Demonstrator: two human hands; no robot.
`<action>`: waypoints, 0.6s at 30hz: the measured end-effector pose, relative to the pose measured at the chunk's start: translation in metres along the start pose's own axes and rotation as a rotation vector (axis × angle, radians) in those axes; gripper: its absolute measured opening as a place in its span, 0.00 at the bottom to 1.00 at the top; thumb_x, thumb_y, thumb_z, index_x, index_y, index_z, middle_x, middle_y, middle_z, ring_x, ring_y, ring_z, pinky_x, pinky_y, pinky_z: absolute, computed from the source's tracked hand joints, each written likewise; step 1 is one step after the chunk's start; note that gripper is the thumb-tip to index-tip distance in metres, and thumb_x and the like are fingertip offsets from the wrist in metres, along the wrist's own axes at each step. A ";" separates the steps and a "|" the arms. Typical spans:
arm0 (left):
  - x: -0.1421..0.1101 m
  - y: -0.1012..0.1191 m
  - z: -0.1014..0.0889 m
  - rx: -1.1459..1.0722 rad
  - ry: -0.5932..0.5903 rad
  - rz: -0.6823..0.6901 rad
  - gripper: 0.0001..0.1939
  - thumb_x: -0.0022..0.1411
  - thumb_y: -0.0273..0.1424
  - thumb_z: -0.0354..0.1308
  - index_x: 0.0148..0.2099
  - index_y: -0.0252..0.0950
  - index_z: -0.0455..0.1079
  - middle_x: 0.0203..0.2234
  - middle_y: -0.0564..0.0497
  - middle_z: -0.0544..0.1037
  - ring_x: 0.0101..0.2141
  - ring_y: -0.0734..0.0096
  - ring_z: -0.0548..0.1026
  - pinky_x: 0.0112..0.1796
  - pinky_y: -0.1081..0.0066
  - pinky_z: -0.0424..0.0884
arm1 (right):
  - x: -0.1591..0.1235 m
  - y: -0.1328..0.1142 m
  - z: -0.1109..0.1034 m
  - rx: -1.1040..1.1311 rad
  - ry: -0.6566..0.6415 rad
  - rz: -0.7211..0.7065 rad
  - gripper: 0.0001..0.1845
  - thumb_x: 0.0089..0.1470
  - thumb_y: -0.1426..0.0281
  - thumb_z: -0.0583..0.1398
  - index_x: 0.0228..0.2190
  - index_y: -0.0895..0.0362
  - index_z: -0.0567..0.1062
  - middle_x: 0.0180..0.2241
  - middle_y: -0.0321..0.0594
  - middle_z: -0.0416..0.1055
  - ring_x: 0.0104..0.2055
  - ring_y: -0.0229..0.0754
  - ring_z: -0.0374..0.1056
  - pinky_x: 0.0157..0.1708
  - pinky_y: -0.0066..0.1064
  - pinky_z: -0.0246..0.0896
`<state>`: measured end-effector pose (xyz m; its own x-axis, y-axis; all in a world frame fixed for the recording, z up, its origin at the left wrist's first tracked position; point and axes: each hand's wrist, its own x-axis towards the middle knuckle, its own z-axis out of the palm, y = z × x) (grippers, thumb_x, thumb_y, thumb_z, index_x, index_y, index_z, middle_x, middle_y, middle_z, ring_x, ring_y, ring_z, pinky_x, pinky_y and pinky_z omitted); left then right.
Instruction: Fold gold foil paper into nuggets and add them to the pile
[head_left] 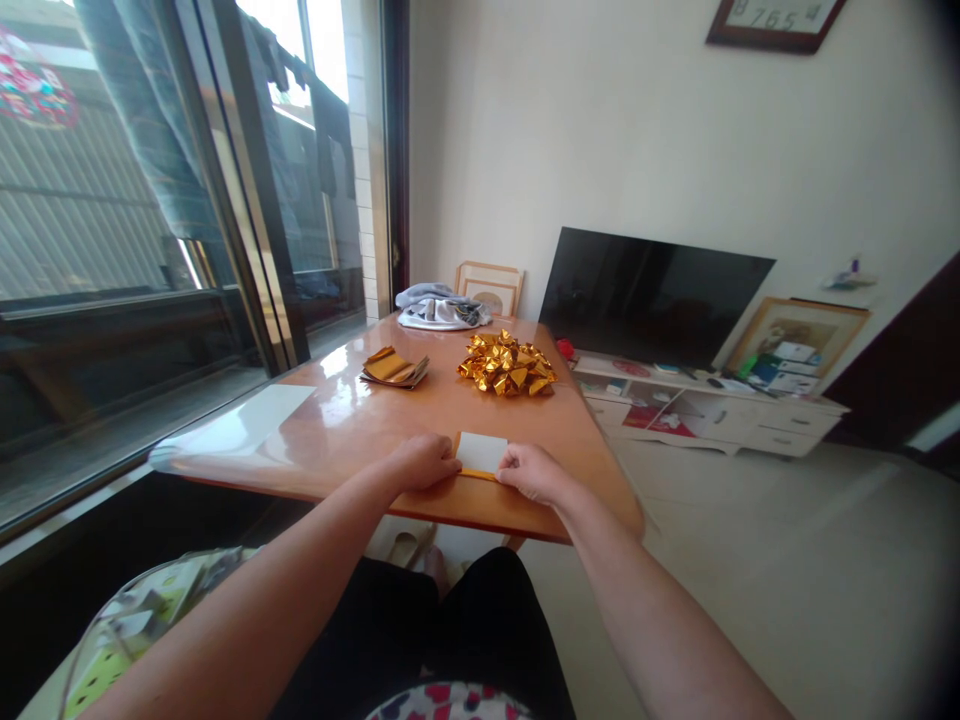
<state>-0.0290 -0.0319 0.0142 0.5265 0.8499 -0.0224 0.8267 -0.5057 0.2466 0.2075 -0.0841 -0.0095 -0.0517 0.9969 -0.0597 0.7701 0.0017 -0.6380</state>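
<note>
Foil sheet (480,453), white face up, with a gold strip showing along its near edge, lying flat at the near edge of the desk (337,420), directly between the fingers. Left hand (420,462) at the sheet's left end; right hand (529,473) at its right end. Fingers of the left hand (450,464) curled narrowly against the sheet; fingers of the right hand (507,476) closed narrowly on the opposite end, apparently holding it. Exact contact is partly hidden by the hands. The opposed placement appears to keep the sheet square and pressed to the desk, with its middle left uncovered.

Ahead and left of the fingers: foil stack (395,368), gold sheets folded in a loose pile, within easy reach of the left hand. Directly ahead of the fingers: foil heap (506,365), crumpled gold pieces gathered together, apart from the stack. Farther beyond the fingers: grey cloth (442,308) at the desk's far end. Ahead and right: television (652,295) on a white cabinet (712,412).
</note>
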 end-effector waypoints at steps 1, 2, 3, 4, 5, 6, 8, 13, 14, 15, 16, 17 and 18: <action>-0.001 0.000 0.000 0.008 0.011 -0.003 0.15 0.60 0.43 0.53 0.34 0.38 0.74 0.29 0.50 0.78 0.26 0.68 0.71 0.27 0.69 0.59 | 0.001 0.001 0.000 -0.001 0.006 -0.005 0.06 0.46 0.68 0.64 0.28 0.56 0.77 0.25 0.32 0.73 0.24 0.35 0.63 0.24 0.25 0.47; -0.003 0.000 0.000 0.020 0.024 -0.005 0.15 0.60 0.44 0.53 0.34 0.38 0.73 0.29 0.50 0.78 0.26 0.67 0.71 0.27 0.69 0.59 | 0.001 0.001 0.001 0.000 0.012 -0.010 0.05 0.45 0.68 0.64 0.29 0.56 0.77 0.25 0.32 0.74 0.25 0.35 0.63 0.24 0.25 0.48; -0.005 0.001 0.000 0.035 0.042 -0.005 0.15 0.61 0.44 0.53 0.34 0.38 0.73 0.29 0.50 0.78 0.27 0.67 0.71 0.28 0.69 0.60 | 0.002 0.001 0.001 0.000 0.017 -0.015 0.05 0.45 0.69 0.64 0.29 0.56 0.76 0.26 0.32 0.74 0.25 0.35 0.64 0.24 0.24 0.48; -0.007 0.003 0.000 0.053 0.065 -0.004 0.15 0.61 0.43 0.53 0.34 0.38 0.73 0.29 0.49 0.78 0.28 0.66 0.72 0.30 0.68 0.61 | 0.003 0.002 0.001 0.002 0.020 -0.020 0.05 0.45 0.69 0.64 0.29 0.56 0.76 0.26 0.32 0.74 0.26 0.35 0.64 0.24 0.24 0.49; -0.010 0.005 0.000 0.075 0.093 0.002 0.14 0.62 0.43 0.53 0.35 0.38 0.73 0.31 0.48 0.78 0.30 0.64 0.73 0.32 0.67 0.62 | 0.003 0.002 0.002 0.004 0.021 -0.024 0.05 0.45 0.70 0.64 0.29 0.56 0.76 0.26 0.32 0.74 0.26 0.35 0.64 0.25 0.24 0.49; -0.012 0.009 -0.001 0.099 0.125 0.012 0.13 0.62 0.41 0.53 0.37 0.38 0.73 0.33 0.47 0.78 0.32 0.62 0.73 0.35 0.66 0.63 | 0.003 0.002 0.002 0.007 0.023 -0.028 0.05 0.45 0.70 0.64 0.29 0.56 0.76 0.26 0.32 0.74 0.26 0.35 0.64 0.25 0.24 0.49; -0.018 0.018 -0.001 0.149 0.189 0.051 0.11 0.63 0.37 0.53 0.41 0.38 0.74 0.39 0.44 0.77 0.39 0.58 0.73 0.42 0.61 0.63 | 0.003 0.002 0.003 0.013 0.026 -0.034 0.05 0.46 0.70 0.64 0.30 0.56 0.76 0.26 0.32 0.74 0.26 0.35 0.64 0.25 0.24 0.50; -0.027 0.042 0.003 0.245 0.225 0.250 0.09 0.65 0.29 0.53 0.42 0.41 0.75 0.42 0.44 0.74 0.46 0.56 0.70 0.48 0.59 0.60 | 0.002 0.002 0.003 0.011 0.040 -0.047 0.06 0.46 0.70 0.65 0.30 0.57 0.76 0.25 0.31 0.73 0.26 0.35 0.64 0.26 0.23 0.51; -0.028 0.045 0.004 0.260 0.217 0.287 0.09 0.66 0.28 0.53 0.41 0.41 0.75 0.42 0.44 0.74 0.46 0.56 0.70 0.48 0.60 0.61 | 0.001 0.002 0.003 0.009 0.044 -0.051 0.06 0.47 0.69 0.65 0.30 0.57 0.76 0.25 0.31 0.73 0.26 0.35 0.65 0.26 0.23 0.51; -0.028 0.047 0.004 0.274 0.209 0.317 0.09 0.66 0.28 0.53 0.40 0.41 0.76 0.41 0.44 0.74 0.45 0.57 0.70 0.47 0.60 0.61 | 0.001 0.002 0.003 0.007 0.049 -0.054 0.06 0.47 0.69 0.65 0.30 0.57 0.76 0.26 0.31 0.73 0.27 0.35 0.65 0.27 0.23 0.51; -0.029 0.047 0.004 0.287 0.201 0.338 0.10 0.66 0.27 0.53 0.40 0.41 0.76 0.40 0.44 0.74 0.44 0.58 0.71 0.46 0.61 0.62 | 0.001 0.002 0.003 0.006 0.053 -0.058 0.06 0.47 0.69 0.65 0.30 0.57 0.76 0.26 0.31 0.73 0.27 0.35 0.65 0.27 0.23 0.51; -0.030 0.048 0.004 0.296 0.194 0.352 0.10 0.66 0.26 0.53 0.41 0.41 0.76 0.39 0.44 0.75 0.43 0.58 0.71 0.45 0.62 0.62 | 0.001 0.002 0.003 0.004 0.057 -0.060 0.06 0.47 0.69 0.65 0.31 0.57 0.76 0.26 0.31 0.74 0.28 0.35 0.65 0.27 0.23 0.52; -0.031 0.047 0.004 0.302 0.188 0.358 0.10 0.66 0.26 0.53 0.41 0.41 0.76 0.39 0.44 0.75 0.42 0.58 0.71 0.45 0.62 0.62 | 0.001 0.002 0.003 0.004 0.059 -0.061 0.06 0.47 0.69 0.65 0.31 0.57 0.76 0.26 0.31 0.74 0.28 0.35 0.65 0.27 0.23 0.52</action>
<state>-0.0054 -0.0831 0.0223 0.7657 0.6132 0.1941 0.6359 -0.7670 -0.0855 0.2069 -0.0835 -0.0136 -0.0609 0.9978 0.0249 0.7641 0.0626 -0.6420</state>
